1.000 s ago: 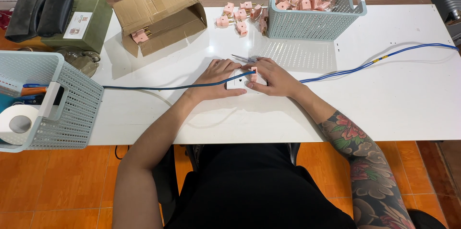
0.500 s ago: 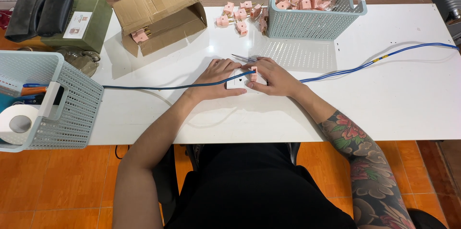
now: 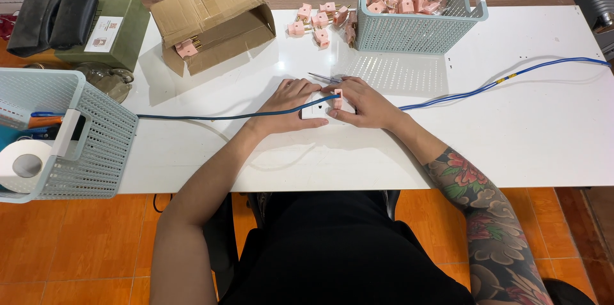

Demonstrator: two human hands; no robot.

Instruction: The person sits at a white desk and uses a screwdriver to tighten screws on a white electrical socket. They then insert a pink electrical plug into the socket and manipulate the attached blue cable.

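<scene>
A small white socket block (image 3: 314,109) lies on the white table (image 3: 524,132), with a blue cable (image 3: 211,116) running across it from left to far right. My left hand (image 3: 288,103) rests on the block's left side, fingers spread over it. My right hand (image 3: 363,101) presses a pink plug (image 3: 338,98) down onto the block with its fingers. Thin metal tweezers or scissors (image 3: 323,78) lie just beyond my fingertips.
Several loose pink plugs (image 3: 320,20) lie at the back, next to a pale blue basket (image 3: 416,30) that holds more. An open cardboard box (image 3: 214,20) with a plug inside lies on its side. A second basket (image 3: 83,139) with a tape roll overhangs the left edge.
</scene>
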